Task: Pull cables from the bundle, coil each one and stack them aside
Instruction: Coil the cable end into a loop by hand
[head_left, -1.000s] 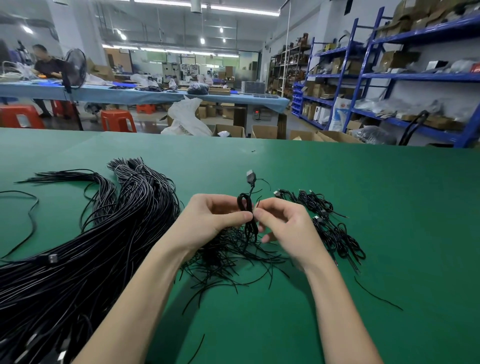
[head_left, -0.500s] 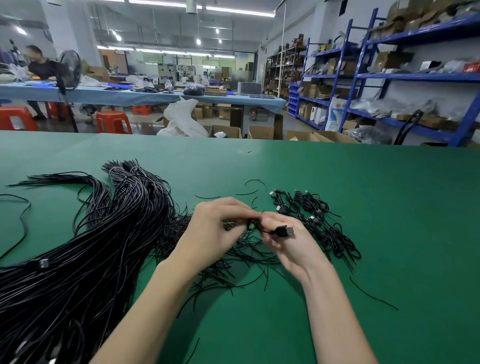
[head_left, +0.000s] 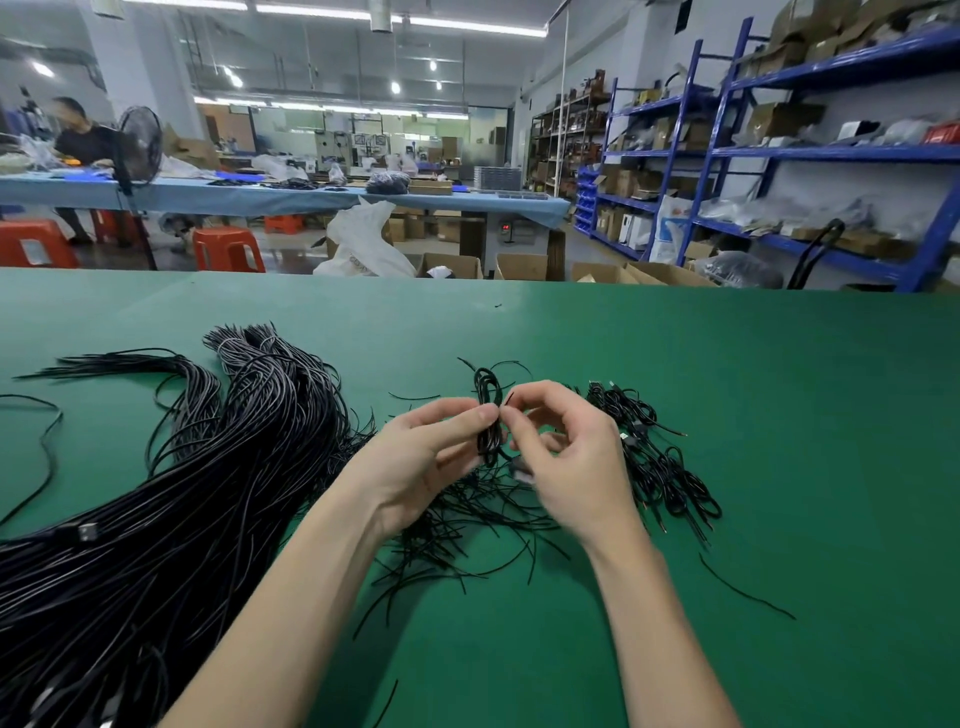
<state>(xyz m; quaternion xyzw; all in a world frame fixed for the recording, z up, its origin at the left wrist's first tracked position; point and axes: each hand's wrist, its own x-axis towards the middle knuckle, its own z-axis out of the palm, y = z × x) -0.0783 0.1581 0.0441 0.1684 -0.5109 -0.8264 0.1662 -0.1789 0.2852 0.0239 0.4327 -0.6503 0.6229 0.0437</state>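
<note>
Cable bundle (head_left: 171, 499) runs from worktop (head_left: 779, 415) near-left corner twd centre. Loose offcuts (head_left: 467, 530) mid-worktop, just right of bundle. Coiled stack (head_left: 654, 457) right of offcuts. Stray wire (head_left: 743, 590) nearer front edge.

Head-worn view, forward and down (close) over green table (head_left: 727, 364)

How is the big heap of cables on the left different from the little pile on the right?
The big heap is long, straight cables lying side by side; the little pile is short coiled loops. The big heap is far larger and sweeps from the near left edge across the table; the little pile sits beside the right hand. Both are black.
</note>
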